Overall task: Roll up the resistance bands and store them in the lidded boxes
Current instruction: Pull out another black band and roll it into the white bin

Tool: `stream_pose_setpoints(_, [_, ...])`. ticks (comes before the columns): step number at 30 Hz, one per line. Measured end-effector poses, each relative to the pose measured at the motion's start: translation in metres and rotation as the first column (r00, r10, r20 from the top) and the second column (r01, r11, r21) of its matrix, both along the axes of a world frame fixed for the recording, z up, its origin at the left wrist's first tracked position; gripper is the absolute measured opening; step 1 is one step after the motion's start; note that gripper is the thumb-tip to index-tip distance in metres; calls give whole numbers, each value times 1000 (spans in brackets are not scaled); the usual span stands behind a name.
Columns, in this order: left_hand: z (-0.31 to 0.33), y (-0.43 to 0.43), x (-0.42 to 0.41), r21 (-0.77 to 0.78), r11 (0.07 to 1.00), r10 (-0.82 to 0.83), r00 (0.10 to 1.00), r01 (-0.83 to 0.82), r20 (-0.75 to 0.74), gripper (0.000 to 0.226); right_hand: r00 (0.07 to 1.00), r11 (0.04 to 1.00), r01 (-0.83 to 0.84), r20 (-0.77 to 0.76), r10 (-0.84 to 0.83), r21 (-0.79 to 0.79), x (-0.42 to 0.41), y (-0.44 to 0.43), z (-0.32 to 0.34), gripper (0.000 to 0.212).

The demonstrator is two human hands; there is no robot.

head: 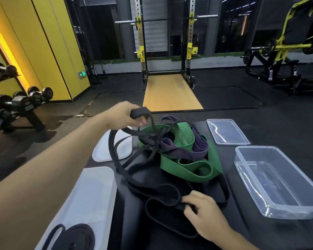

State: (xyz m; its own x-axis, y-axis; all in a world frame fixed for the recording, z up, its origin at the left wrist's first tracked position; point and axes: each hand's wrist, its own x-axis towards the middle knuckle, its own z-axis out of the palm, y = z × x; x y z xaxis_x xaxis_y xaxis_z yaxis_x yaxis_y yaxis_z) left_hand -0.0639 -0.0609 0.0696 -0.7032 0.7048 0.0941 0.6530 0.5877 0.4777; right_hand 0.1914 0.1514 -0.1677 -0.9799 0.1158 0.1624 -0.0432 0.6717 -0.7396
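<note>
Left hand (126,114) has its fingers curled round one end of the black band (120,170), lifting it up behind the green band (186,170). The right hand (204,213) pinches the other end in front of the green band, I'd guess to tease it out of the tangle with the purple band (199,148) before rolling. Clear box (296,212) sits open just right of the green band, and the white box (90,192) left of it is already holding a rolled black coil (76,235), so both are handy.

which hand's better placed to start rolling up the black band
Likely the right hand: it pinches a fold of the black band low against the table, where a roll could start. The left hand grips another loop held high, above the green band.
</note>
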Motion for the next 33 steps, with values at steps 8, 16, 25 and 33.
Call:
stream_pose_setpoints(8, [-86, 19, 0, -173, 977, 113, 990, -126, -87, 25, 1000, 1000, -6, -23, 6, -3, 0, 2, -1, 25])
stream_pose_setpoints(16, [-136, 23, 19, -430, 867, 222, 968, -251, -118, 77, 997, 996, -60, -45, 58, -64, 0, 5, 2, 33])
stream_pose_setpoints(25, [-125, 18, 50, -594, 764, 333, 942, -250, 33, 117, 996, 998, -63, -68, 64, 8, 2, 6, 2, 34])
stream_pose_setpoints(33, [-143, 23, 135, 50, 959, 285, 941, -281, -182, 52, 986, 989, -134, -108, 127, -60, 0, 13, 3, 27])
